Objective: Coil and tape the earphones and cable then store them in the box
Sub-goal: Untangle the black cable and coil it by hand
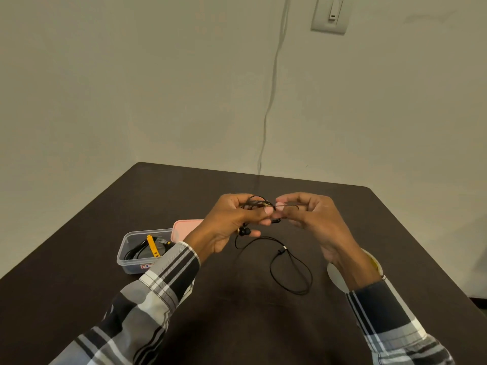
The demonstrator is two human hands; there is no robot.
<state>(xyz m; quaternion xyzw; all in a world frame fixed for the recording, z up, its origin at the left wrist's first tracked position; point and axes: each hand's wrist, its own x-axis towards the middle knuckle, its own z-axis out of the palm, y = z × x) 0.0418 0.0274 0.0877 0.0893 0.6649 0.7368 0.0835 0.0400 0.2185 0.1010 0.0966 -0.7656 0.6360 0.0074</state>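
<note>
Both hands up over the table (79, 272): left hand (232, 222) grips coiled earphones (257, 205), right hand (313, 219) pinches the wire; loose end trails down. Box (126, 248) sits left.

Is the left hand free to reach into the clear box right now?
Probably not yet: the left hand grips the earphones. The clear box sits open just left of it, nothing between.

Dark brown rectangular worktop (158, 196) stands against plain off-white walls (131, 75). Grey wall switch plate (330, 14) is mounted high above the worktop's far edge; thin pale cord (274, 75) hangs beside it down to the worktop.
</note>
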